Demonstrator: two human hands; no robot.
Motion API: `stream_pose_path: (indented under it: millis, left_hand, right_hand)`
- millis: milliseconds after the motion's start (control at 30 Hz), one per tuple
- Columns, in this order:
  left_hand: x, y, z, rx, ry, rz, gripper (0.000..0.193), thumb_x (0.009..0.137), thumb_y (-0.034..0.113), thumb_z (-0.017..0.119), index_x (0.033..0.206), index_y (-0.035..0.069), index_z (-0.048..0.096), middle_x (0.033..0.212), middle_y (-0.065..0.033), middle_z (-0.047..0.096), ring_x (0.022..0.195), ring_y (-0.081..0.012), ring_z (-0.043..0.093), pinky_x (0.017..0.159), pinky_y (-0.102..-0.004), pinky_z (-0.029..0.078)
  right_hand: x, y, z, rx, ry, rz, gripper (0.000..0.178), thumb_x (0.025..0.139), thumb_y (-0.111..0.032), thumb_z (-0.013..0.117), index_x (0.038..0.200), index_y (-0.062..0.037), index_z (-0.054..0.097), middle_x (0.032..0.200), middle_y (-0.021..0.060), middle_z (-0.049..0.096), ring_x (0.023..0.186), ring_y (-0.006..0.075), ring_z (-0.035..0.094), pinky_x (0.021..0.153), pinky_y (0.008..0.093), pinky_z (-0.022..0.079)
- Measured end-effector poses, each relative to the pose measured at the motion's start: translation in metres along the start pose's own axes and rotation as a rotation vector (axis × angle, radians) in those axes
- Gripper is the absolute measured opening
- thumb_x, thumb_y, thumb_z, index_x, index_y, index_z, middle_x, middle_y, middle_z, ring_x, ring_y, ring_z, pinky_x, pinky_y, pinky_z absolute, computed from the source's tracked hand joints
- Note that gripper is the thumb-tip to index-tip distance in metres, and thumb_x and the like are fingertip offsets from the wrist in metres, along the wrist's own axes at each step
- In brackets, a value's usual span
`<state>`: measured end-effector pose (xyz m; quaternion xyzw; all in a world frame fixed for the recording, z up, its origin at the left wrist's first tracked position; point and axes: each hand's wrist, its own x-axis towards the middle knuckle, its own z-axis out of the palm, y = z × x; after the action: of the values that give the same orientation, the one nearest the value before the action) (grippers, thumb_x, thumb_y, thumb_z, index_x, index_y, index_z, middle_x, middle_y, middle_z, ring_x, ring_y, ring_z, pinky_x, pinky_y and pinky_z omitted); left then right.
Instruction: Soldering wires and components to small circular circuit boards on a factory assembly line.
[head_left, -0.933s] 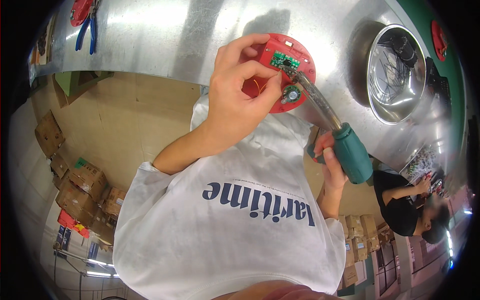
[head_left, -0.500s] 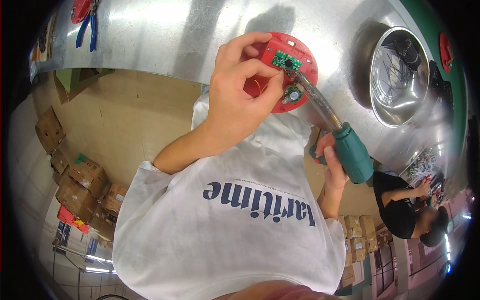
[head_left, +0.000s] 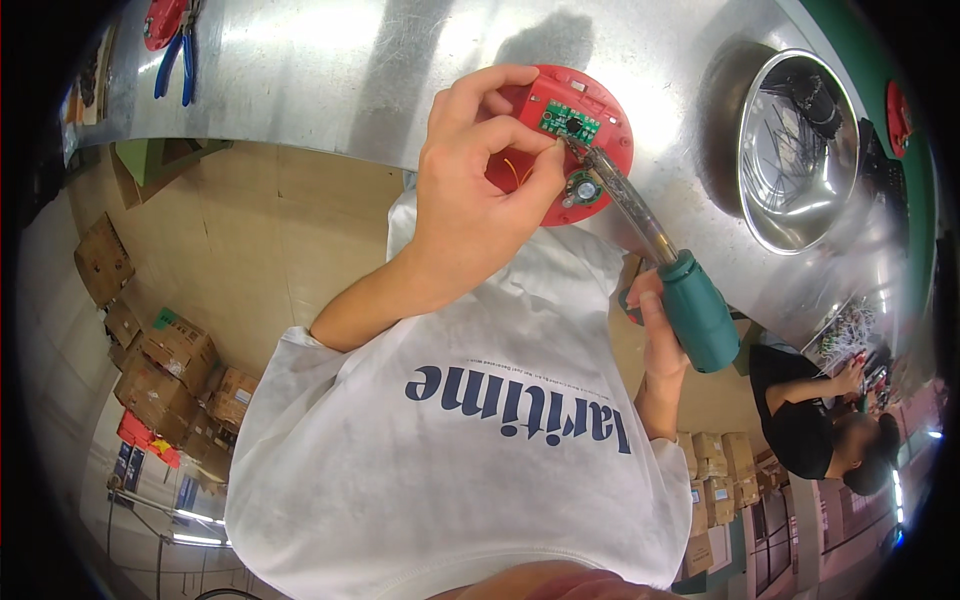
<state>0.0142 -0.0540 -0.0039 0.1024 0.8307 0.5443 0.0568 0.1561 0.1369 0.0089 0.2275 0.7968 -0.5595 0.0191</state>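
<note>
A round red plastic housing (head_left: 612,130) lies at the bench's near edge, with a small green circuit board (head_left: 557,122) and a round metal-centred part (head_left: 584,189) in it. My left hand (head_left: 485,165) is over its left side, thumb and index finger pinched beside the board on what looks like a thin wire; the tip is too small to see clearly. An orange-yellow wire (head_left: 517,172) shows inside the curve of those fingers. My right hand (head_left: 662,335) grips the green handle of a soldering iron (head_left: 700,310), whose tip meets the board's lower edge near my left fingertips.
A steel bowl (head_left: 745,165) with dark thin wires stands at right on the metal bench (head_left: 300,70). Blue-handled pliers (head_left: 176,65) and another red housing (head_left: 163,22) lie far left. Another person (head_left: 815,410) works at right. Cardboard boxes (head_left: 165,385) are stacked lower left.
The soldering iron and my right hand have shifted slightly left and down. The housing has moved a little left; my left hand keeps its pinch.
</note>
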Motion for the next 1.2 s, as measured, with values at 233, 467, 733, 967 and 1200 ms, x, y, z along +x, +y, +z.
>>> stream_pose_path:
  millis: [233, 467, 733, 967, 1200]
  left_hand:
    - [0.001, 0.002, -0.002, 0.014, -0.021, -0.027, 0.004, 0.074, -0.001, 0.069, 0.075, -0.001, 0.065, 0.119, -0.0073, 0.055, 0.093, -0.0146, 0.051, 0.079, -0.0266, 0.046]
    - [0.005, 0.006, -0.003, -0.024, -0.022, -0.095, 0.005, 0.068, 0.002, 0.068, 0.069, 0.002, 0.063, 0.116, -0.0097, 0.056, 0.091, -0.0226, 0.050, 0.079, -0.0334, 0.045]
    - [0.006, 0.009, -0.010, 0.083, -0.106, -0.066, 0.004, 0.075, 0.001, 0.068, 0.075, -0.001, 0.064, 0.120, -0.0081, 0.054, 0.090, -0.0135, 0.052, 0.076, -0.0263, 0.047]
    - [0.010, 0.018, -0.019, 0.146, -0.230, -0.036, 0.005, 0.081, 0.001, 0.063, 0.085, -0.001, 0.065, 0.122, -0.0102, 0.054, 0.093, -0.0169, 0.055, 0.080, -0.0287, 0.048]
    - [0.034, 0.023, -0.045, 0.023, -0.371, -0.056, 0.043, 0.084, -0.001, 0.054, 0.126, 0.003, 0.049, 0.120, -0.0163, 0.053, 0.103, -0.0312, 0.054, 0.085, -0.0359, 0.046]
  right_hand:
    - [-0.010, 0.006, -0.012, 0.646, 0.014, 0.137, 0.036, 0.074, -0.014, 0.058, 0.103, 0.0058, 0.050, 0.092, 0.0187, 0.052, 0.066, 0.0237, 0.054, 0.057, 0.0308, 0.045]
    - [-0.009, 0.024, -0.030, 0.703, 0.173, 0.021, 0.039, 0.072, -0.016, 0.058, 0.103, 0.0060, 0.048, 0.089, 0.0183, 0.049, 0.066, 0.0249, 0.051, 0.055, 0.0317, 0.046]
    - [-0.011, 0.047, -0.037, 0.760, 0.317, -0.072, 0.035, 0.073, -0.016, 0.056, 0.099, 0.0061, 0.048, 0.091, 0.0188, 0.049, 0.068, 0.0247, 0.050, 0.057, 0.0300, 0.043]
    - [-0.013, 0.053, -0.035, 0.853, 0.352, -0.066, 0.047, 0.070, -0.014, 0.055, 0.113, 0.0036, 0.048, 0.088, 0.0163, 0.050, 0.063, 0.0254, 0.051, 0.052, 0.0317, 0.045]
    - [-0.008, 0.054, -0.034, 0.936, 0.320, -0.114, 0.032, 0.075, -0.017, 0.056, 0.096, 0.0045, 0.047, 0.095, 0.0166, 0.048, 0.066, 0.0231, 0.051, 0.058, 0.0314, 0.043]
